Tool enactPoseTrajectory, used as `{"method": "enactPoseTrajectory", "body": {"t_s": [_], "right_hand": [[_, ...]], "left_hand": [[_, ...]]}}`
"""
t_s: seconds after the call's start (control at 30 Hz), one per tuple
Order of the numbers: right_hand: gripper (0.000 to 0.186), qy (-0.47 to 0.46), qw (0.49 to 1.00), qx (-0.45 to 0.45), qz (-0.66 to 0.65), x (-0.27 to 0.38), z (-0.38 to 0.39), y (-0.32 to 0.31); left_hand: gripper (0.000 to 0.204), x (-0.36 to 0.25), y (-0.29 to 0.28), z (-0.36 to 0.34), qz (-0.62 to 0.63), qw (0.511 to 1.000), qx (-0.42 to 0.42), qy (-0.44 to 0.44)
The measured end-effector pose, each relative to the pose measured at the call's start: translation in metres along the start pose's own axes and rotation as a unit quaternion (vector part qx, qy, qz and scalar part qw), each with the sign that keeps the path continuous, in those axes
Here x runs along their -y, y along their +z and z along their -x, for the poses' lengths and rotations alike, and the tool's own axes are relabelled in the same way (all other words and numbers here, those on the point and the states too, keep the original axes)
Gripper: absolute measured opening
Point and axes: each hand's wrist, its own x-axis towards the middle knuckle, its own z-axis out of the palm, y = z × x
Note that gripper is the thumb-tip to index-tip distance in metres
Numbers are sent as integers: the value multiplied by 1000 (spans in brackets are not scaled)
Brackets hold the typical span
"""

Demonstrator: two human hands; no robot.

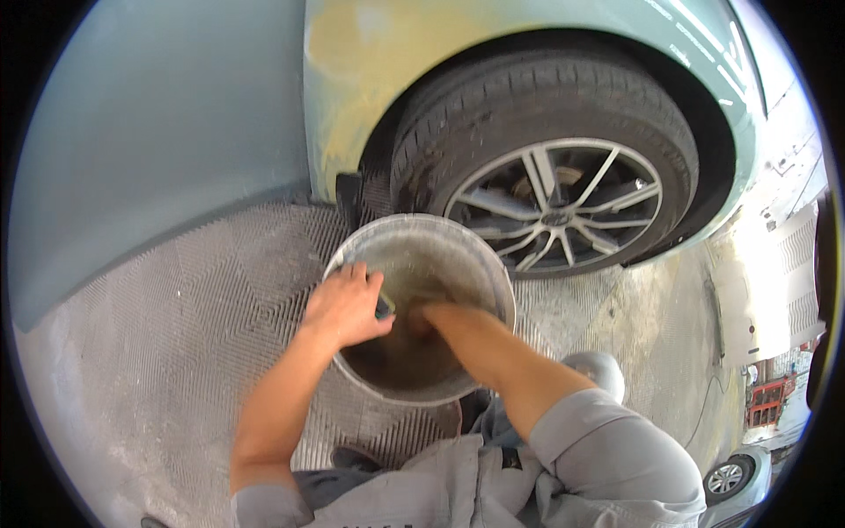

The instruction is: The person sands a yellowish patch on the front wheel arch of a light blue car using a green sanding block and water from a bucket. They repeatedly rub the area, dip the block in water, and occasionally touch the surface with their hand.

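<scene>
A round, pale bucket (503,286) stands before me with murky brownish water (400,356) inside. Over its left rim is my left hand (348,304), fingers curled and thumb toward the middle. Between thumb and fingers shows a small dark block with a yellowish edge (385,305), mostly covered by the hand; its exact kind is unclear. My right hand (424,319) reaches down into the bucket at the water. Blur and the water hide its fingers, so I cannot see whether it holds anything.
Just beyond the bucket are a car's tyre and spoked wheel (556,211). The fender above has a yellowish sanded patch (361,48), and a grey-blue door panel (167,114) lies left. Ridged flooring (238,299) surrounds the bucket. Another car's wheel (726,477) shows at lower right.
</scene>
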Motion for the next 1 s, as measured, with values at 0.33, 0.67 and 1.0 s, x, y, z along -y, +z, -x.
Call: {"method": "enactPoseTrajectory", "body": {"t_s": [0.33,0.67,1.0], "right_hand": [[21,-10,996,84,9,91,156,-14],[42,-279,393,-768,422,214,497,-57],[85,-63,163,-763,622,233,396,-99]], "left_hand": [[59,0,3,-1,-34,999,13,-32],[55,-1,3,3,-29,999,6,-26],[53,2,7,4,-14,1000,5,-12]]}}
